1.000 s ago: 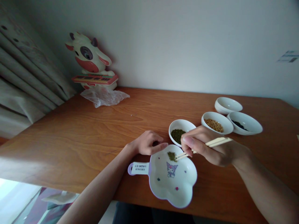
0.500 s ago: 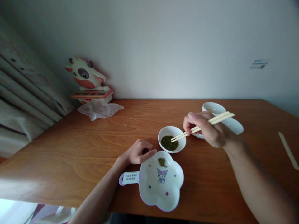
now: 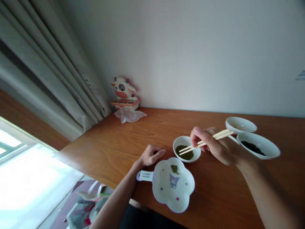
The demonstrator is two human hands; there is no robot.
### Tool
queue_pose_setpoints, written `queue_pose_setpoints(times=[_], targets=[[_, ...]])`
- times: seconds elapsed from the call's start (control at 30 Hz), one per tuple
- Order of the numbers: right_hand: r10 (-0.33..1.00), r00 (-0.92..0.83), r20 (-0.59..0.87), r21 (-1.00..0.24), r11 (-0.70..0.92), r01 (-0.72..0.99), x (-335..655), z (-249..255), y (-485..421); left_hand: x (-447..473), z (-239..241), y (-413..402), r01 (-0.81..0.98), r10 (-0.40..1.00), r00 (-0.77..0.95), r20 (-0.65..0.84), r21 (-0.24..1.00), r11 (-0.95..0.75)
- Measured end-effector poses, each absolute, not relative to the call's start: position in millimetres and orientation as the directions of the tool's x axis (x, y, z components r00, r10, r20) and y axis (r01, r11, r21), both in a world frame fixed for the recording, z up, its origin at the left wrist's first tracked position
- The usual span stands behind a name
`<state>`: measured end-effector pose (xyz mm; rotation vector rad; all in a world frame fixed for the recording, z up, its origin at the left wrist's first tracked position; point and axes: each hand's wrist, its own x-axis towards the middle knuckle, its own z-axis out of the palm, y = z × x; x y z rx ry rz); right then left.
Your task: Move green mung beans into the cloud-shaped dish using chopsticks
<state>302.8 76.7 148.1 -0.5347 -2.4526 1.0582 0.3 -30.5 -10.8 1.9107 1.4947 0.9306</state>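
Note:
My right hand point(image 3: 218, 147) grips a pair of wooden chopsticks point(image 3: 205, 142), whose tips reach into a small white bowl of green beans point(image 3: 186, 152). In front of that bowl lies a flower-shaped white dish point(image 3: 173, 187) with a cartoon figure and a small heap of green beans point(image 3: 174, 168) at its far side. My left hand point(image 3: 151, 155) rests on the table beside the dish's far left rim, fingers loosely curled with nothing in them.
Two more white bowls stand at the right, one with dark seeds point(image 3: 258, 147), one behind it point(image 3: 240, 124). A cow-shaped toy point(image 3: 124, 93) and crumpled plastic point(image 3: 129, 115) sit at the table's far left corner, by a curtain point(image 3: 47, 73).
The chopsticks lifted away from the flower dish, leaving green beans in it, and moved back over the green bean bowl. The camera view swung left and pulled back.

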Motion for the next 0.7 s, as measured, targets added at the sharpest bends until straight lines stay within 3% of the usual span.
queue_pose_setpoints(times=[0.23, 0.4, 0.7], targets=[[0.441, -0.888, 0.130, -0.683, 0.689, 0.242, 297, 149, 62, 4, -10, -29, 0.657, 0.948, 0.225, 0.223, 0.684, -0.317], [0.388, -0.921, 0.024, -0.722, 0.644, 0.253, 293, 139, 61, 6, -11, -30, 0.662, 0.910, 0.330, 0.251, 0.626, -0.413], [0.364, -0.928, -0.075, -0.706, 0.638, 0.307, 301, 129, 51, 7, -12, -31, 0.607, 0.863, 0.409, 0.296, 0.618, -0.500]])
